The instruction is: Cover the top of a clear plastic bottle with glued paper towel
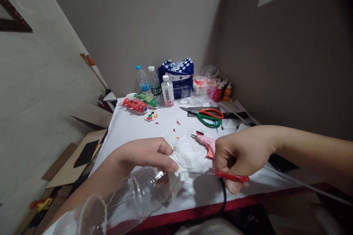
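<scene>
My left hand (149, 154) is closed on a crumpled white tissue (190, 152), with the thumb on top. Below that hand a clear plastic bottle (138, 191) lies slanted, its end near the tissue. My right hand (242, 154) grips the red handle (234, 177) of a thin tool whose narrow metal part points left to the tissue, close to my left thumb. Just beyond the right hand lies a pink glue gun (205, 140), partly hidden by the fingers.
Scissors with red and green handles (211, 116) lie behind the glue gun. Bottles (167, 91), a blue package (179, 80) and paint bottles (217, 93) stand at the back. Red and green decorated bottles (135, 105) lie at the left. A black cable (224, 194) crosses the front edge.
</scene>
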A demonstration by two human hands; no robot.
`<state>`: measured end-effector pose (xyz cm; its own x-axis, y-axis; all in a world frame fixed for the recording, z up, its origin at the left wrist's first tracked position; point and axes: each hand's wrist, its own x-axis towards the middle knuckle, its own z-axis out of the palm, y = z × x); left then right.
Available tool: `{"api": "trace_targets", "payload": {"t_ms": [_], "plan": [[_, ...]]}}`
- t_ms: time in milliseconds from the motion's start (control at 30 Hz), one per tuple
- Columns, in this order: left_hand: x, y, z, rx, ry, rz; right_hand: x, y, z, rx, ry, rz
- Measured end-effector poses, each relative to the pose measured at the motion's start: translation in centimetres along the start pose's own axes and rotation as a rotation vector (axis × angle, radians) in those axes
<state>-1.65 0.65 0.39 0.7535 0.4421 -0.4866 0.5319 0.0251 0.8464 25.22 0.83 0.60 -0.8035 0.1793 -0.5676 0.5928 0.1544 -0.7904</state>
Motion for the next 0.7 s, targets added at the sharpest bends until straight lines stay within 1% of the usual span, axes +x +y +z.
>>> {"api": "trace_targets", "payload": {"t_ms": [100, 200, 300, 367, 433, 500, 567, 700], "plan": [[-0.2, 0.3, 0.2, -0.017, 0.046, 0.007, -0.4, -0.2, 0.3, -0.05, 0.035, -0.026], [-0.3, 0.4, 0.3, -0.047, 0.019, 0.019, -0.8, -0.8, 0.7, -0.101, 0.069, -0.044], [-0.3, 0.5, 0.4, -0.083, -0.024, 0.009, -1.0, -1.2, 0.8, -0.081, 0.023, -0.048], [-0.3, 0.6, 0.5, -0.077, -0.04, -0.006, -1.0, -1.5, 0.8, -0.059, -0.022, -0.028], [-0.3, 0.7, 0.4, -0.04, -0.043, -0.011, -0.9, -1.7, 0.7, -0.065, -0.034, 0.003], [-0.4, 0.6, 0.3, 0.004, -0.024, -0.002, -1.0, -1.8, 0.7, -0.083, -0.027, 0.036], [-0.4, 0.6, 0.1, 0.016, -0.03, 0.017, -1.3, -1.9, 0.7, -0.106, -0.018, 0.073], [-0.5, 0.6, 0.0, -0.045, -0.048, 0.023, -2.1, -2.0, 0.7, -0.171, 0.033, 0.108]]}}
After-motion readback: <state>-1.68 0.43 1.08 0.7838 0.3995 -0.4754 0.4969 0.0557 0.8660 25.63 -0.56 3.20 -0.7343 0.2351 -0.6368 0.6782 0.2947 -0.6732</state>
